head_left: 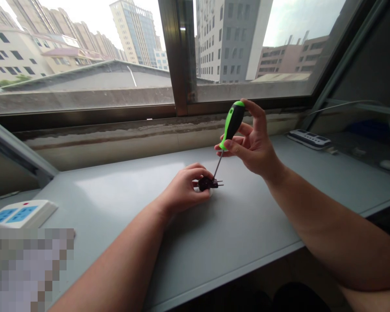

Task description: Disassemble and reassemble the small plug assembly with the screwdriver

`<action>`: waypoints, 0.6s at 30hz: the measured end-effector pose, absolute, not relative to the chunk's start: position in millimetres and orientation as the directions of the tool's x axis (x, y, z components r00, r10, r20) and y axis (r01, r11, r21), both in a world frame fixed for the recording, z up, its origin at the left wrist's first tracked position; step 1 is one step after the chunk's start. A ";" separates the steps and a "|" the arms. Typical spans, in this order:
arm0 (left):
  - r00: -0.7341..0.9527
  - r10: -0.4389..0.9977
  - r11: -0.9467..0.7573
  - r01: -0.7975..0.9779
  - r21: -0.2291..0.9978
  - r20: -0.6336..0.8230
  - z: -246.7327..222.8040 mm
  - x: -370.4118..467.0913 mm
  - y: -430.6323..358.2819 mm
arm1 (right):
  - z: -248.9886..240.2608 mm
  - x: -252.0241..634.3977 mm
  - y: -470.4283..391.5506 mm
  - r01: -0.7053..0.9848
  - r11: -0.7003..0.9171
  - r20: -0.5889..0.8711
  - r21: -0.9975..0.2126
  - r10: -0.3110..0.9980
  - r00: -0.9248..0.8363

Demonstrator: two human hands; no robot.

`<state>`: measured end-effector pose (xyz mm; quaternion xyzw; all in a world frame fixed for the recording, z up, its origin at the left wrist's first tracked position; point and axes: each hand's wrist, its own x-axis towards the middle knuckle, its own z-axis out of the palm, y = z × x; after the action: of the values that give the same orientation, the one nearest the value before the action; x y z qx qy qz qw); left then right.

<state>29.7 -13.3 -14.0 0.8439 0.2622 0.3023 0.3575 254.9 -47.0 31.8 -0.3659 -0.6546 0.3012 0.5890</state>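
Observation:
A small black plug-like part [205, 183] with metal prongs pointing right is gripped between the thumb and fingers of my left hand [186, 187], low over the grey table. My right hand [255, 145] holds a green and black screwdriver [233, 123] by its handle, with a fingertip on the handle's top end. The screwdriver slants down to the left, and its tip meets the black part near the base of the prongs. Something pale shows just under the black part; what it is cannot be made out.
The grey table [234, 242] spans the view below a window [178, 56]. At the left edge lies a white power strip with blue sockets [24, 213]. Another power strip [308, 139] lies at the back right, near a white cable. A pixelated patch covers the lower left corner.

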 end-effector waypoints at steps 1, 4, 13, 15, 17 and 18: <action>0.679 0.657 -0.611 0.227 0.759 0.326 -13.9 29.8 -13.6 | 31.5 253.7 -48.2 0.134 0.569 0.569 -0.812 0.821 -0.041; 0.680 0.653 -0.623 0.233 0.747 0.333 -13.9 30.0 -14.0 | 30.3 250.0 -50.9 0.203 0.608 0.614 -0.768 0.788 -0.041; 0.683 0.640 -0.645 0.230 0.729 0.352 -18.5 30.1 -11.1 | 38.3 241.2 -48.4 0.119 0.824 0.825 -0.554 0.563 -0.054; 0.686 0.632 -0.655 0.226 0.721 0.360 -18.1 30.0 -11.4 | 40.4 238.2 -48.1 0.134 0.846 0.850 -0.516 0.526 -0.043; 0.690 0.625 -0.664 0.224 0.714 0.366 -17.3 29.8 -12.1 | 41.1 235.9 -46.1 0.190 0.871 0.888 -0.452 0.460 0.007; 0.691 0.624 -0.666 0.226 0.711 0.365 -16.9 29.7 -12.4 | 41.3 235.2 -44.7 0.231 0.878 0.906 -0.419 0.421 0.044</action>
<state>29.7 -12.4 -16.9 0.8600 0.2470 0.3059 0.3253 235.2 -44.7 41.3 -0.2369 -0.6880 0.0697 0.6824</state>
